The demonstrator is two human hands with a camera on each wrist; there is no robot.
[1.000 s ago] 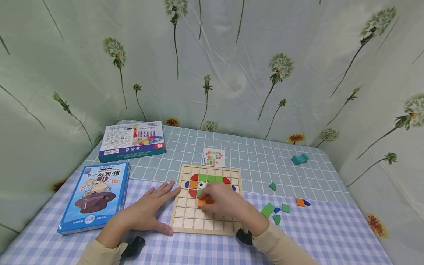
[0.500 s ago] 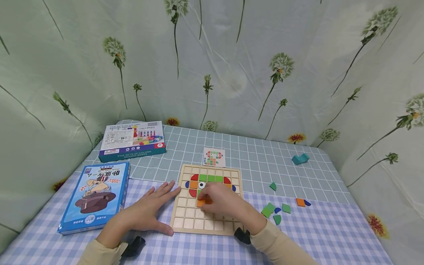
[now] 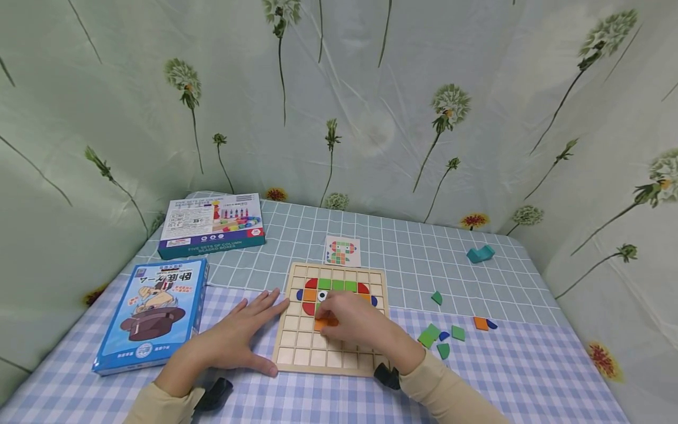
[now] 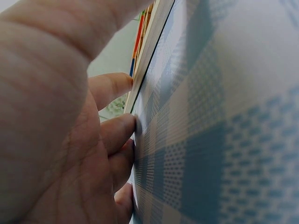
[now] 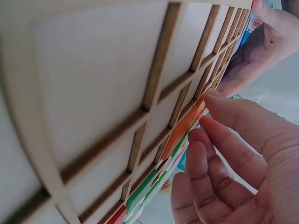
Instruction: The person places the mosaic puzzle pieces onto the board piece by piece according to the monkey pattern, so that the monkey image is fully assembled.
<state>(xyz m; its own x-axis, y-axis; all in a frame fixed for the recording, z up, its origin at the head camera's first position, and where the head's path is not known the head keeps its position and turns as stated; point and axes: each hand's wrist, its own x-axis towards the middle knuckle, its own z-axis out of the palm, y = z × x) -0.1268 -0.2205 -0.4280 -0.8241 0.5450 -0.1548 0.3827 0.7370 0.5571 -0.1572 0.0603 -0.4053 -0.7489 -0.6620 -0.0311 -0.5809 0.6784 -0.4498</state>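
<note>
A wooden grid board lies on the checked cloth. Red, green, orange and blue tiles and a round eye tile fill part of its upper rows. Over the middle of the board, my right hand pinches an orange square tile between thumb and index finger, low in the grid. The right wrist view has the thumb at the edge of this orange tile; the other fingers are bent. My left hand spreads its fingers beside the board, fingertips and thumb against its left edge.
A picture card lies behind the board. Loose green tiles, blue half-rounds and an orange square lie to the right. A teal curved block is farther back. A blue box and a bead-set box stand left.
My right hand has shifted very slightly left, the orange tile with it. The left hand has stayed in place.
</note>
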